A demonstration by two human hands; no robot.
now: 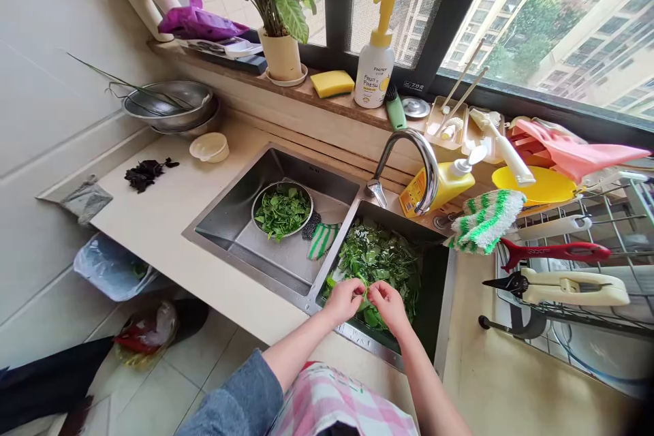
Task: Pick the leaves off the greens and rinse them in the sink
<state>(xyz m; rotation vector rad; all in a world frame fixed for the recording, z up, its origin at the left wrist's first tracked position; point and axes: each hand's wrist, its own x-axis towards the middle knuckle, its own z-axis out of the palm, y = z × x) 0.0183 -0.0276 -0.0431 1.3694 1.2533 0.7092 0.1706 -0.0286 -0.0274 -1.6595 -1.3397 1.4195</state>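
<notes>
My left hand (345,301) and my right hand (389,305) meet over the front of the right sink basin (432,306). Between their pinched fingertips is a small green leafy sprig (364,286), held by both. Beneath them a mass of leafy greens (381,259) fills much of that basin and looks wet. In the left basin (240,231) stands a round metal bowl (254,216) heaped with picked green leaves (284,210). Close beside the bowl lie a dark scouring pad (310,225) and a green-and-white striped cloth (323,240).
A chrome faucet (432,170) arches over the right basin, beside a yellow bottle (449,180). To the right is a wire dish rack (608,218) with kitchen shears (572,286). Dark leaves (146,176) and a pale bowl (209,147) sit on the left counter. A lined bin (110,266) hangs below.
</notes>
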